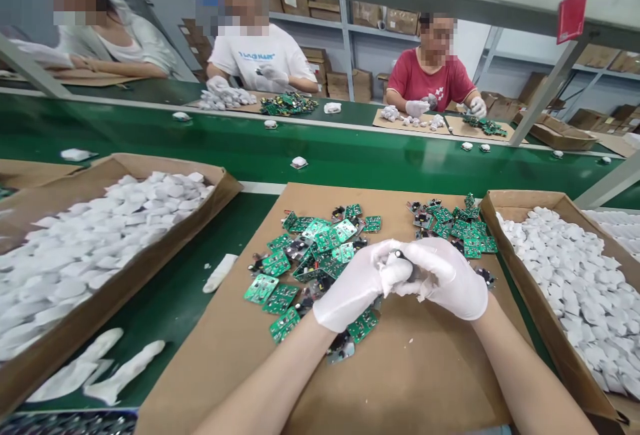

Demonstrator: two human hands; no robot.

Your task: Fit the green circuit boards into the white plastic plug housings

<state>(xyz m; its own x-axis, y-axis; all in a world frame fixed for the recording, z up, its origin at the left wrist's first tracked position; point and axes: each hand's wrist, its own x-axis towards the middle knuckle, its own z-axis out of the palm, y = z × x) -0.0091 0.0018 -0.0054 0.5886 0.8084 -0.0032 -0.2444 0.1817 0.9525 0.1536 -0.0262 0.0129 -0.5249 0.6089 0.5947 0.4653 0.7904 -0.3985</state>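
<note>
Both my hands wear thin white gloves and meet above a brown cardboard sheet (425, 368). The fingers of my left hand (350, 285) and my right hand (453, 278) are closed together around a small dark-and-white part (399, 255), mostly covered by the gloves. Beneath and left of my left hand lies a loose heap of green circuit boards (327, 238) with black components. A second, smaller heap of circuit boards (455, 222) sits beyond my right hand.
Cardboard trays full of white plastic pieces stand left (233, 185) and right (493, 205). White finger-shaped cloth pieces (125, 372) lie at lower left. Beyond runs a green conveyor belt (350, 168) carrying white parts (299, 162). Three people sit across it, at least two wearing white gloves.
</note>
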